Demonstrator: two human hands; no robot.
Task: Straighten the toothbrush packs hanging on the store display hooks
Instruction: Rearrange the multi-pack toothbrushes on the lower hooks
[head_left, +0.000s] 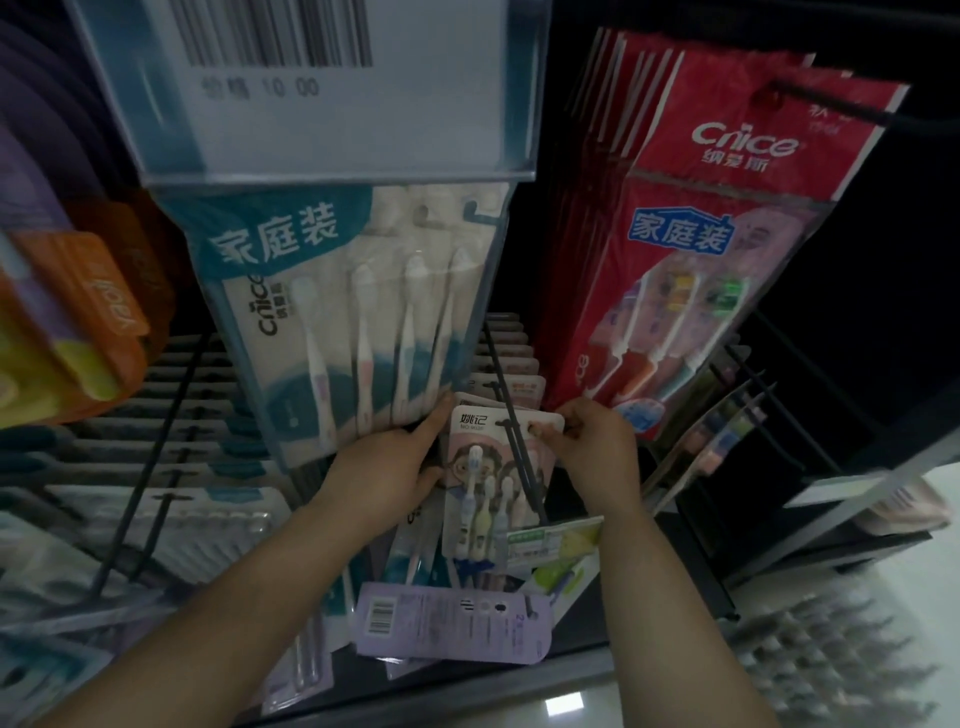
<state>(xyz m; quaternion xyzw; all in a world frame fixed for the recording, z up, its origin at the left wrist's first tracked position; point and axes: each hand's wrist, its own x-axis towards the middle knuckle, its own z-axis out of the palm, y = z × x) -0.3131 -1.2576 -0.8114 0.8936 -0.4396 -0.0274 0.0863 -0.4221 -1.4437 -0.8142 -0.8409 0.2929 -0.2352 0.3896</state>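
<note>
Price tag holder (311, 88): nearest the lens, clear glossy plastic, flat and rectangular, with a barcode label behind it; it hangs over the teal pack and hides that pack's hook.
Orange packs (78, 322): far left, stiff card, rounded corners, blurred.
Teal family pack (358, 312): soft shiny film bag, tall and flat, four slim brushes inside; it tilts, lower edge resting near the left hand.
Left hand (389, 467): fingers fairly straight, laid along the left edge of the small pack, thumb side up against the teal bag; it steadies the pack and pinches nothing that I can see.
Small cartoon pack (491, 467): the task's thing, on a thin black wire hook (514, 447) in the lower row between both hands; stiff card back, clear moulded blister, three small brushes.
Right hand (592, 441): fingers curled, pinching the pack's top right corner by the hang hole.
Red family packs (691, 260): crinkly film, several fanned askew on one hook.
Lilac pack (452, 623): lying flat and face down below, off any hook.
Risk: pulling the corner sideways may tear the card's hang hole or slip the pack off the wire tip.
Risk: a raised left wrist may nudge the slippery teal bag further askew.
</note>
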